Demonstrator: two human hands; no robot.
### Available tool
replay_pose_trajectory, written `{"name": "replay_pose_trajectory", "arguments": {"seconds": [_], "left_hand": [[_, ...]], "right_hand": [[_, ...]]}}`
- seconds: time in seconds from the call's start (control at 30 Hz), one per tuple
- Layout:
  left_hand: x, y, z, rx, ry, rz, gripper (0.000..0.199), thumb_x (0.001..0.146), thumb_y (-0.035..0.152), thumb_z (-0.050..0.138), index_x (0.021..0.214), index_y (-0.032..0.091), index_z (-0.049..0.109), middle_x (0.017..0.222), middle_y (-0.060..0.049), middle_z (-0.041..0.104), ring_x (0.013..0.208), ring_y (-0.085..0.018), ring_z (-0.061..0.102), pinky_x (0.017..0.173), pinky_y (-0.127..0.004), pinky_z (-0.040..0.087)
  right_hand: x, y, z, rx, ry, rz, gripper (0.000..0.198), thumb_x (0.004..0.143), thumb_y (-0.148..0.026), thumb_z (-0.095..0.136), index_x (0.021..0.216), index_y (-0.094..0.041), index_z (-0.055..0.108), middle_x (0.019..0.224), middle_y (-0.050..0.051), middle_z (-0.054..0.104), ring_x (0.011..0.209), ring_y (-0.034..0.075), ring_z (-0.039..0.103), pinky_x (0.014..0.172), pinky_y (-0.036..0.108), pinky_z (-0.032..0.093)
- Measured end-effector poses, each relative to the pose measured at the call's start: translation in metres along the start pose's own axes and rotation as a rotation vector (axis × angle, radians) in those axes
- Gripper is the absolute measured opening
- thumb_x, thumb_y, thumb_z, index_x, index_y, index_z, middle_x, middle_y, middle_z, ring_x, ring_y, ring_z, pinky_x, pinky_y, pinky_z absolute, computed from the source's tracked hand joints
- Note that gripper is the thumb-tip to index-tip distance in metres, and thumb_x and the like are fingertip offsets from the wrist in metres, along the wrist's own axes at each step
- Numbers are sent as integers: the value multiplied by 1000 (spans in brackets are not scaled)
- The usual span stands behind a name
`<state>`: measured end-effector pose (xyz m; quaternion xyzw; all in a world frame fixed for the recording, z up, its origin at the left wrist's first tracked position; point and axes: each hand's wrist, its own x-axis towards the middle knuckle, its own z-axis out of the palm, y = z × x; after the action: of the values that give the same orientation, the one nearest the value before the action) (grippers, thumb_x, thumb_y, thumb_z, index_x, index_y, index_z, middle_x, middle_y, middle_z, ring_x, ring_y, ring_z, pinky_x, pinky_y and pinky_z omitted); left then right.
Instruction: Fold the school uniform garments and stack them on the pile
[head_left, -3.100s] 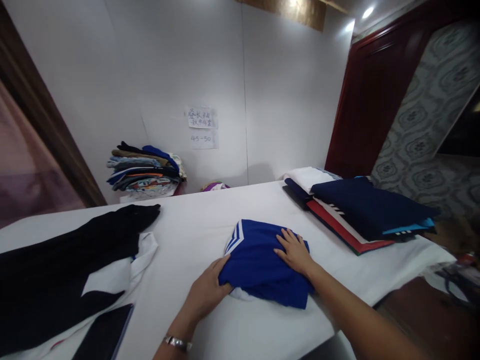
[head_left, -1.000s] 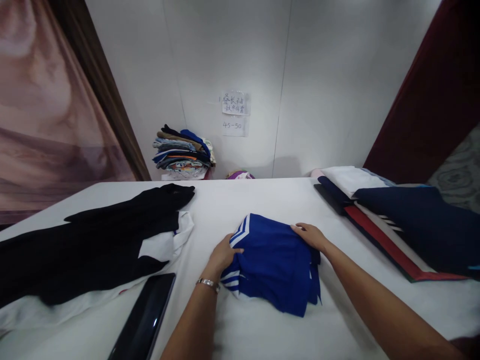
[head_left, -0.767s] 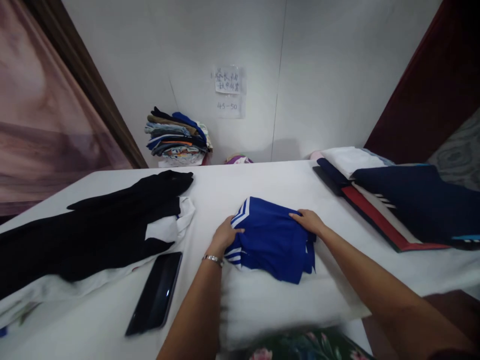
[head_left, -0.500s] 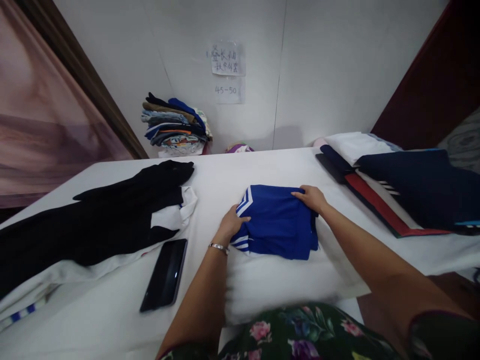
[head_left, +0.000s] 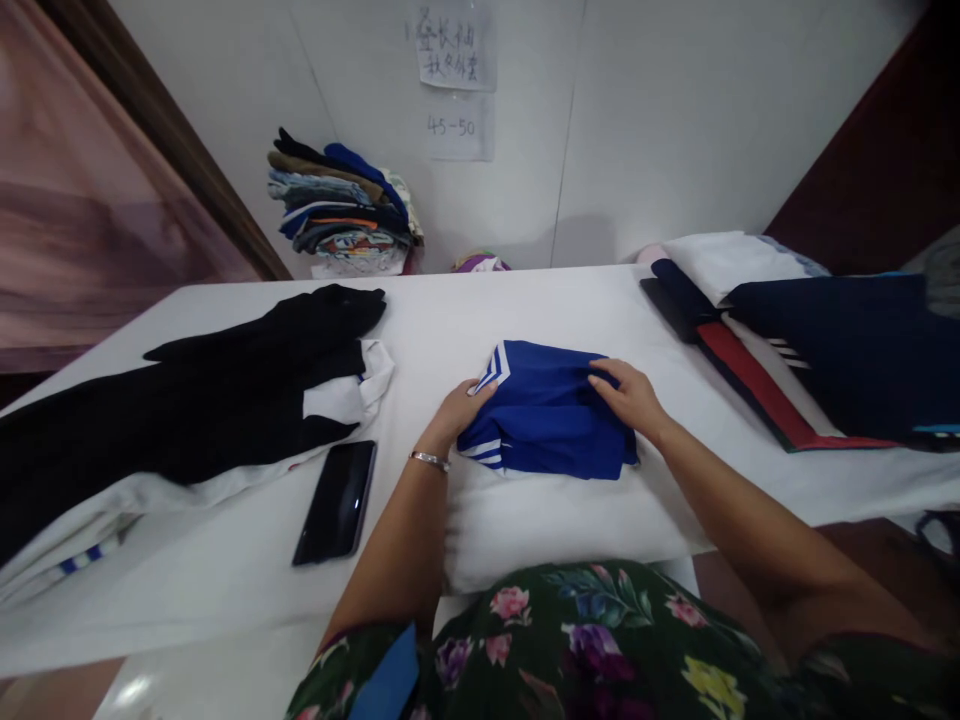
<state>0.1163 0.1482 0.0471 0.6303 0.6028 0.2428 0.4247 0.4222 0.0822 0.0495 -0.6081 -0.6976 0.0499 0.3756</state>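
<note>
A folded blue garment with white stripes [head_left: 555,425] lies on the white-covered table in front of me. My left hand [head_left: 461,412] grips its left edge, by the striped part, with the thumb on top and the other fingers tucked out of sight. At the far right corner, my right hand [head_left: 628,395] pinches the cloth between thumb and fingers. The top layer is creased and bowed between the two hands. What kind of garment it is, the folds do not show.
A black phone [head_left: 335,503] lies left of my left arm. Beyond it are black and white clothes [head_left: 225,400]. Folded clothes, a navy one [head_left: 862,350] on top, are stacked at the right. Another pile of clothes [head_left: 341,205] stands behind the far edge, near a wall paper [head_left: 457,125].
The blue garment's near edge has risen and its top has creased as my hands draw it. My right hand has shifted slightly inward. The whole view has tilted down.
</note>
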Motion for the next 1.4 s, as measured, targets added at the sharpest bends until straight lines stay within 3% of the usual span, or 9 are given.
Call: {"name": "replay_pose_trajectory", "arguments": {"seconds": [0.1, 0.23, 0.4, 0.53, 0.73, 0.9, 1.07, 1.23, 1.4], "left_hand": [[-6, 4, -11, -67, 51, -37, 60, 82, 61, 52, 119, 14, 62, 113, -12, 68, 93, -23, 65, 80, -31, 50], [-25, -2, -18, -124, 121, 49, 54, 83, 48, 56, 125, 15, 58, 105, -9, 69, 82, -17, 65, 73, -28, 52], [-61, -17, -4, 52, 90, 339, 52, 76, 41, 69, 125, 24, 59, 128, -6, 59, 116, -22, 55, 99, -36, 45], [-76, -28, 14, 154, 107, 416, 68, 71, 34, 75, 133, 23, 51, 145, -8, 43, 134, -25, 40, 114, -40, 30], [-70, -28, 35, 176, 314, 342, 55, 73, 15, 62, 128, 18, 55, 137, -10, 50, 129, -24, 45, 113, -39, 34], [-72, -25, 39, 168, 345, 330, 61, 67, 2, 51, 125, 20, 56, 136, -7, 52, 129, -21, 46, 113, -39, 35], [-73, -25, 36, 145, 401, 316, 63, 66, -2, 46, 124, 20, 55, 135, -6, 53, 129, -18, 46, 114, -37, 33], [-75, -27, 29, 166, 492, 249, 58, 72, 4, 51, 127, 21, 52, 134, -7, 52, 127, -21, 47, 109, -38, 39], [-86, -25, 25, 297, 434, 128, 67, 72, 32, 70, 134, 21, 45, 130, -11, 50, 121, -29, 49, 97, -40, 46]], "right_hand": [[-38, -30, -4, 128, -14, -164, 26, 90, -37, 55, 109, -24, 67, 113, 7, 69, 110, 23, 61, 99, 45, 46], [-77, -35, -12, 133, -56, -191, 29, 90, -36, 57, 115, -26, 65, 119, 9, 66, 117, 26, 57, 102, 50, 44], [-103, -9, -19, 15, -184, -166, 51, 86, -43, 61, 134, -27, 52, 141, 10, 50, 133, 30, 42, 108, 55, 37], [-110, -2, -22, 4, -232, -113, 57, 88, -45, 57, 141, -28, 44, 148, 10, 42, 138, 30, 35, 110, 55, 36], [-86, -29, -16, -37, -173, -205, 52, 92, -42, 52, 140, -26, 45, 145, 11, 45, 138, 30, 35, 109, 56, 34], [-66, -58, 12, -137, -336, -330, 62, 88, -42, 58, 144, -25, 39, 149, 13, 39, 140, 32, 30, 109, 57, 29], [-67, -58, 32, -172, -437, -284, 64, 87, -43, 57, 144, -21, 39, 148, 16, 41, 137, 33, 36, 109, 57, 29], [-76, -45, 33, -35, -345, -280, 51, 93, -41, 49, 141, -24, 43, 140, 13, 52, 131, 29, 45, 107, 55, 35], [-80, -42, 37, 27, -191, -348, 36, 92, -27, 49, 126, -19, 57, 131, 13, 59, 127, 29, 49, 101, 52, 42]]}}
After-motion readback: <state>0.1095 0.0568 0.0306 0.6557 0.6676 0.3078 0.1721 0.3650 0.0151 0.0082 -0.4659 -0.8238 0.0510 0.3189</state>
